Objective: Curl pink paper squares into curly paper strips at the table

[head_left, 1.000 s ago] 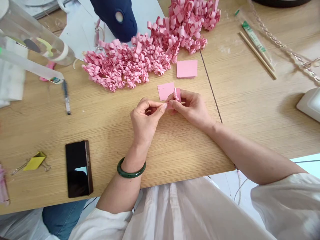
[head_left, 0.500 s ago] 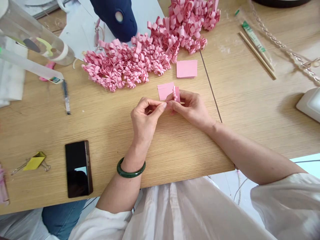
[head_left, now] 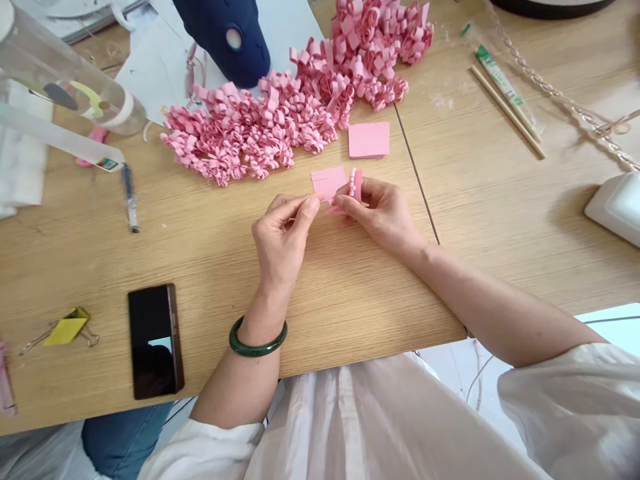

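Well — thin, curly pink paper in the right hand.

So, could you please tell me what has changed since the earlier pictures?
The left hand has drawn leftward, its fingertips now apart from the right hand; whether it let anything go is unclear. The right hand keeps its grip on the curled pink paper piece. The rectangular pink paper stack stayed put.
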